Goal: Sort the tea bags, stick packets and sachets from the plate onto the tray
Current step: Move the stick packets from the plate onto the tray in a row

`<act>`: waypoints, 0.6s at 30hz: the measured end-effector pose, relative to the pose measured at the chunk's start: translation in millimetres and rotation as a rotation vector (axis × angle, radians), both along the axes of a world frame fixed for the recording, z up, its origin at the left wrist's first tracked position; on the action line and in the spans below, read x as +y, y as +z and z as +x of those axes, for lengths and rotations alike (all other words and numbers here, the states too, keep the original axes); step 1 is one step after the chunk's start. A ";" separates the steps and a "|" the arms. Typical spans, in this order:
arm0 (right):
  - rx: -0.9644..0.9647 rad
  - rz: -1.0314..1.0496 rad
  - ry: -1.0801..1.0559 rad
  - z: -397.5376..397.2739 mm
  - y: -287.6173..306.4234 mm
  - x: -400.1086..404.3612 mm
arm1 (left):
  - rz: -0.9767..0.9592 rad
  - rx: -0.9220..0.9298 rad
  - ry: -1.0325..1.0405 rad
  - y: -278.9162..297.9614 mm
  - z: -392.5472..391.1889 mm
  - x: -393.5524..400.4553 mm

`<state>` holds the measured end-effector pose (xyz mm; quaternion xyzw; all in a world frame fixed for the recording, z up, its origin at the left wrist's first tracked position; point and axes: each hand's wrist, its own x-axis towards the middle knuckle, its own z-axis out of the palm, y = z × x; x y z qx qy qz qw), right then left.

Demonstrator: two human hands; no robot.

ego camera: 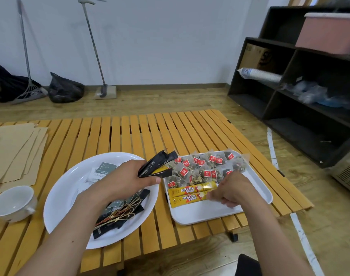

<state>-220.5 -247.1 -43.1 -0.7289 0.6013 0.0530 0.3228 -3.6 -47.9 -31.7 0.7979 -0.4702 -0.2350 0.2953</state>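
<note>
Slatted orange wooden table is filling the middle of a room with a pale wall and dark shelving to the right. On it, a round white plate is sitting just left of a rectangular white plastic tray.

The person's left hand is hovering over the plate, curling its fingers round a fanned bundle of slim black stick packets. The right hand is resting on the tray, fingers bent at the end of two yellow Nescafe stick packets lying side by side; whether it is pinching one cannot be told. Behind them, clear pyramid tea bags with red tags are crowding the tray's far half. More black sticks, dark sachets and gold-looped picks are waiting on the plate.

These packets are likely light, thin and glossy, so prone to sliding apart; gripping a bundle across its middle should be keeping it together.
</note>
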 end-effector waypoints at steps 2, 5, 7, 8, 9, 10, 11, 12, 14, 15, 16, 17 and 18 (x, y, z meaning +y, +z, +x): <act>0.037 -0.022 0.042 4.2 -2.2 5.9 | -0.016 0.054 -0.011 1.4 -1.7 0.1; 0.059 -0.044 0.057 7.5 -0.2 10.5 | -0.024 0.093 -0.018 5.4 -5.5 0.6; 0.078 -0.069 0.088 6.6 6.9 13.1 | -0.037 0.102 -0.005 8.1 -4.9 1.6; 0.048 -0.096 0.108 6.8 11.1 14.8 | -0.049 0.103 0.004 9.7 -3.6 2.9; -0.056 -0.127 0.125 8.1 15.5 18.2 | -0.058 0.106 0.012 11.7 -1.8 4.8; -0.231 -0.146 0.147 10.8 18.8 23.5 | -0.063 0.115 0.015 14.0 -0.3 7.1; -0.443 -0.137 0.177 15.3 22.8 32.2 | -0.062 0.131 0.009 16.5 0.4 9.5; -0.644 -0.088 0.211 21.8 28.2 43.1 | -0.056 0.151 -0.007 18.5 0.4 11.5; -0.865 0.072 0.269 35.9 32.6 59.4 | -0.038 0.190 -0.043 21.3 -1.1 14.0; -0.906 0.132 0.290 41.3 31.2 63.3 | -0.031 0.209 -0.056 22.2 -2.3 14.4; -0.922 0.173 0.308 45.4 29.2 65.3 | -0.027 0.235 -0.061 23.0 -3.5 14.7; -0.925 0.191 0.325 47.7 27.8 66.1 | -0.024 0.267 -0.064 24.1 -4.5 14.9; -0.927 0.203 0.344 49.0 26.4 65.7 | -0.019 0.296 -0.067 25.1 -5.2 15.1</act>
